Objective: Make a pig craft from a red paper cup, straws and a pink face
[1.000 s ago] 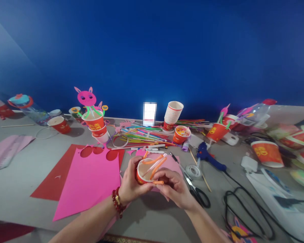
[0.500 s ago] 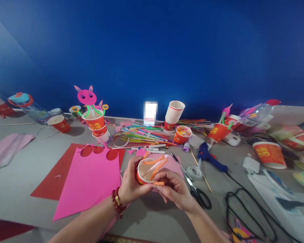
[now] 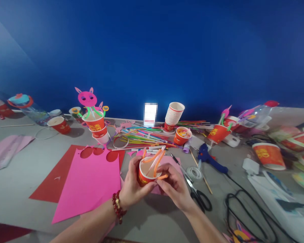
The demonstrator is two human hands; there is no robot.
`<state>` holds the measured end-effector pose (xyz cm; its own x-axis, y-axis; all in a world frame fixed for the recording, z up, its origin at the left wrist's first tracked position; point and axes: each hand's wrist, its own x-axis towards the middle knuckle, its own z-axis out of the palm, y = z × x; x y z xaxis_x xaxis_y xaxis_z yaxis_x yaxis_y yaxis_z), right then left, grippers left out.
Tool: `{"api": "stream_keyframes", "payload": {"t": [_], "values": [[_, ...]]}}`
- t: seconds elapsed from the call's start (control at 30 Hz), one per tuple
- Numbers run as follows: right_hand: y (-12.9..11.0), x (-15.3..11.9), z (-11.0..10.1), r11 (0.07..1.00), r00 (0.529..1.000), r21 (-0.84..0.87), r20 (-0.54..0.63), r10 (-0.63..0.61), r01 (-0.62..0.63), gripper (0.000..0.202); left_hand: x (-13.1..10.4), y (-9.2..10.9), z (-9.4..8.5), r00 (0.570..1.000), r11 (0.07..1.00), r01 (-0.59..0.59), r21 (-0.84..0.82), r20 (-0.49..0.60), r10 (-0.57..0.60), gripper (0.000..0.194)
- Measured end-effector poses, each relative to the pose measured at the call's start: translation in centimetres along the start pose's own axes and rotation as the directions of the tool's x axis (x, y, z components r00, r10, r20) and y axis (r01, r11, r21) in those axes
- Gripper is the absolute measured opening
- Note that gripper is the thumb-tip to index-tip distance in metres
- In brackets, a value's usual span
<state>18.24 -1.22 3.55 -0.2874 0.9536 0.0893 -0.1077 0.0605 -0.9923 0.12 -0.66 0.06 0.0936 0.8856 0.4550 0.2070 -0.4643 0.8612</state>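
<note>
My left hand (image 3: pixel 131 189) is wrapped round a red paper cup (image 3: pixel 144 179) with a white rim, held over the table in front of me. Orange pipe cleaners (image 3: pixel 157 164) bend over the cup's rim, and a clear straw (image 3: pixel 155 161) leans up out of it. One orange end sticks out on the right side of the cup. There my right hand (image 3: pixel 176 189) is closed, with thumb and fingers pinching at that orange end beside the cup wall. The fingers partly hide the cup's right side.
Pink card (image 3: pixel 88 189) lies on red card at left. A pink-faced cup figure (image 3: pixel 87 98) stands behind it. Pipe cleaners (image 3: pixel 142 136) are heaped at the back. Scissors (image 3: pixel 201 199), a tape roll (image 3: pixel 194 172) and a blue glue gun (image 3: pixel 211 158) with a looped cord lie at right.
The cup has shifted slightly right and sits more upright in my left hand. The straw and orange pipe cleaners now point more steeply up. The protruding orange end has risen a little.
</note>
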Motion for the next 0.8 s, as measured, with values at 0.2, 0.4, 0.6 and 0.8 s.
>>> {"api": "stream_keyframes", "payload": {"t": [0.2, 0.4, 0.6, 0.8], "values": [[0.0, 0.3, -0.1, 0.999, 0.990, -0.015, -0.138, -0.042, 0.040, 0.029, 0.3, 1.0, 0.2, 0.993, 0.951, 0.109, -0.289, 0.067, -0.093, 0.061], [0.1, 0.3, -0.1, 0.983, 0.978, -0.120, -0.139, -0.155, 0.139, 0.036, 0.3, 0.8, 0.5, 0.992, 0.946, 0.128, -0.298, 0.018, -0.128, 0.066], [1.3, 0.8, -0.3, 0.969, 0.975, -0.177, -0.108, -0.192, 0.171, 0.046, 0.3, 0.8, 0.6, 0.994, 0.961, 0.113, -0.253, 0.018, -0.112, 0.070], [1.9, 1.3, -0.1, 0.990, 0.989, -0.067, -0.064, -0.132, 0.127, 0.050, 0.1, -0.1, 0.9, 0.994, 0.969, 0.109, -0.223, 0.055, -0.099, 0.073]]}}
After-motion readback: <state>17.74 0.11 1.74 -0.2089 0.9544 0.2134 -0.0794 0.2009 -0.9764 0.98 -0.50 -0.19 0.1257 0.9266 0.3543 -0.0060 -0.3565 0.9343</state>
